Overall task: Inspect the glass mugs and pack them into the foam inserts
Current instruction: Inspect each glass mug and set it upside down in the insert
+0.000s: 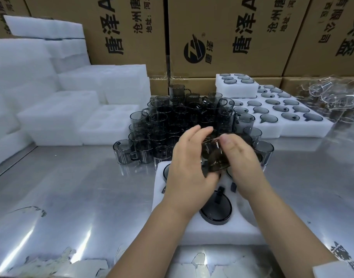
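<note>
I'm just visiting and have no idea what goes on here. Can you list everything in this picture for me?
Front foam tray: one, white, nearest the camera, mugs already in it.
Held mug: one, smoky grey, tilted above the front foam tray.
Loose mugs: dozens, smoky grey glass, bunched in the middle, some stacked.
Filled foam trays: several, white, back right.
Empty foam trays: many, white, piled at left.
Clear glassware: a heap, colourless, far right.
Cardboard boxes: several, brown, stacked behind.
Table: one, shiny metal.
Left hand: grips the held mug.
Right hand: grips the held mug.
</note>
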